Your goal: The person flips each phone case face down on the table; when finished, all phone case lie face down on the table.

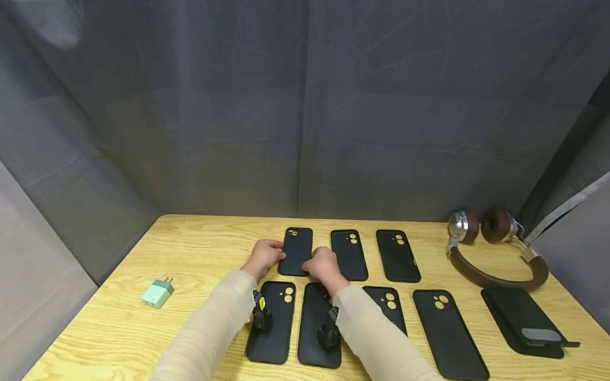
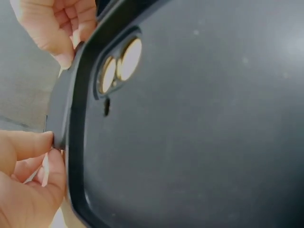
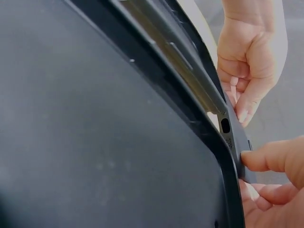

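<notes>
A black phone case (image 1: 297, 253) lies at the left end of the back row, its camera cutouts toward the upper left. My left hand (image 1: 265, 257) pinches its left edge, and my right hand (image 1: 325, 266) pinches its lower right edge. Both wrist views show thumbs and fingers on the case rim. Two front-row cases, the left one (image 1: 270, 338) and the one beside it (image 1: 310, 323), lie under my wrists. One of them fills much of the left wrist view as a large black case (image 2: 190, 133). My right forearm partly covers another case (image 1: 388, 305).
Two more black cases, one (image 1: 350, 256) and another (image 1: 398, 256), continue the back row. A further case (image 1: 450, 333) ends the front row. Brown headphones (image 1: 495, 275) and a black folding case (image 1: 529, 317) are at right; a mint plug adapter (image 1: 157, 294) is at left.
</notes>
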Tool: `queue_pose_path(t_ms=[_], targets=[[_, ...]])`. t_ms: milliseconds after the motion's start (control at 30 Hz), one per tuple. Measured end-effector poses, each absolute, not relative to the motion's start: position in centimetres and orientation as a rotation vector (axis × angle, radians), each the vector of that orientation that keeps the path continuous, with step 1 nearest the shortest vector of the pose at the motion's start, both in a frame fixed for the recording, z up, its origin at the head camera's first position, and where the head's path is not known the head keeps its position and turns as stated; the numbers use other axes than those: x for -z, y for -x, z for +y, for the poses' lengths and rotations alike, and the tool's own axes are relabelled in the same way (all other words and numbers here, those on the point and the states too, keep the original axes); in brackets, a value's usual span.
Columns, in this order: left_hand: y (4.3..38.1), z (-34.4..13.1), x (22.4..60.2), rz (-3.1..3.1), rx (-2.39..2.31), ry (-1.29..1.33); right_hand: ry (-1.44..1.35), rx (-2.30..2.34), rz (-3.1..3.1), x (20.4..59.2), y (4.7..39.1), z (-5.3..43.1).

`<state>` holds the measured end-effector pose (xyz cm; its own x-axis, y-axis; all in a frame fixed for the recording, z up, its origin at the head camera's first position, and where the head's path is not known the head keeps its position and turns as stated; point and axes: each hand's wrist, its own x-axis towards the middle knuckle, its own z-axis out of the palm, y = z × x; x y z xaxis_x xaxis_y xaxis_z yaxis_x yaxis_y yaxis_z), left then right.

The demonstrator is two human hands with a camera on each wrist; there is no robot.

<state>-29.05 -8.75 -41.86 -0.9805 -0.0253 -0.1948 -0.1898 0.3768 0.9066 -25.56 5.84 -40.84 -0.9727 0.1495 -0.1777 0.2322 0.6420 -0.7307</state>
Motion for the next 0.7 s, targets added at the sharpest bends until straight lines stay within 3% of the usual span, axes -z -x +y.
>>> queue_pose_path(t_ms=[400, 700], targets=[[28.4, -8.9, 42.0, 2.475, -1.744, 0.175, -0.335, 1.439, 2.690, 39.6, 24.7, 7.0], [27.5, -6.5, 39.5, 2.624, -1.791, 0.005, -0.250, 1.514, 2.668, 37.3, 24.1, 9.7]])
